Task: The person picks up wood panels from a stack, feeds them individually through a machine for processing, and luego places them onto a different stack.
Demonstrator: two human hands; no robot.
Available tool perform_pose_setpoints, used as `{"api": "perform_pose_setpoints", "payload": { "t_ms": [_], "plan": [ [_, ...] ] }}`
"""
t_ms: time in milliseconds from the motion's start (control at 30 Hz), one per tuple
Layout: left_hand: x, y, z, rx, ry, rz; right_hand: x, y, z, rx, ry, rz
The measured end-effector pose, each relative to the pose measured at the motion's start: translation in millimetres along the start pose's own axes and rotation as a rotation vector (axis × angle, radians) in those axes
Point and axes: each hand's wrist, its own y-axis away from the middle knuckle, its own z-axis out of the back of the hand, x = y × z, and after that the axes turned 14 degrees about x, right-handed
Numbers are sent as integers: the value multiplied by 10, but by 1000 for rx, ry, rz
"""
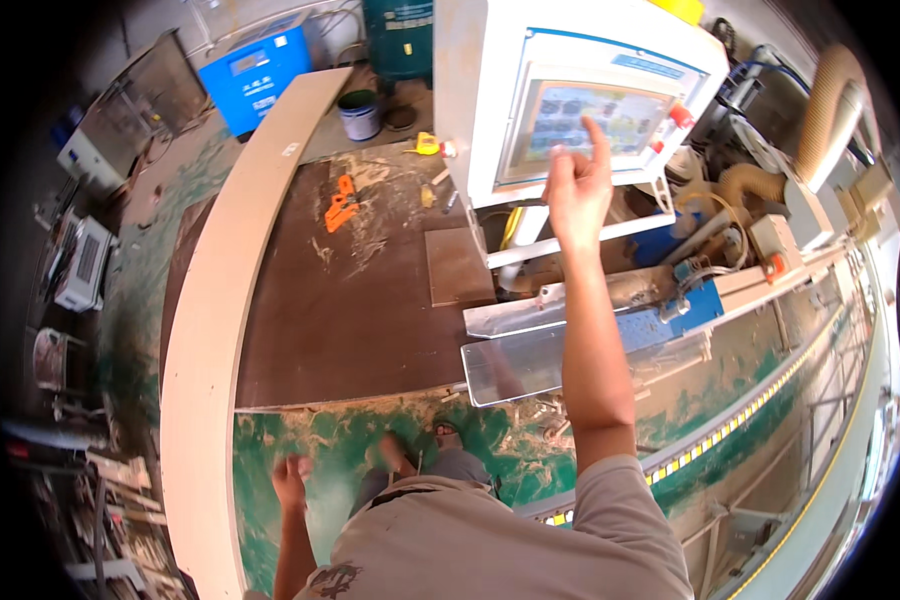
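My right hand [578, 195] is raised to a white control cabinet [470, 90], index finger stretched out over its touch screen [565, 108] and the other fingers curled. Nothing is held in it. Whether the fingertip touches the glass, I cannot tell. Red knobs [681, 116] sit at the screen's right side. My left hand [290, 482] hangs low beside my body, slightly blurred, its fingers loosely bent and holding nothing. It is nearest to a long pale board [202, 345], without touching it.
The board lies across a brown sheet [340, 330] strewn with wood shavings. An orange tool [341, 204], a yellow tape measure [426, 144] and a bucket [360, 118] are farther off. Below the cabinet, a machine with a clear guard [515, 370] and blue part [697, 306] runs rightward.
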Motion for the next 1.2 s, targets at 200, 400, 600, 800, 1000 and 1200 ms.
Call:
{"api": "perform_pose_setpoints", "payload": {
  "t_ms": [200,400,600,800,1000,1200],
  "plan": [
    [325,1176,176,-119,-28,182,-136,-100,-114,-28,5,0],
    [432,1726,1320,-473,-143,87,-161,2072,-810,111,-57,-70],
    [993,2173,2932,-854,-487,70,-134,5424,-1211,1116,229,-377],
    [2677,3207,4842,-1130,-565,297,749,7007,-1619,1716,283,-465],
    [2488,2601,5140,-601,-508,198,971,7369,-2114,1937,215,-659],
    [2321,2443,5109,-560,-548,182,1551,7624,-2723,1749,106,-474]
  ]
}}
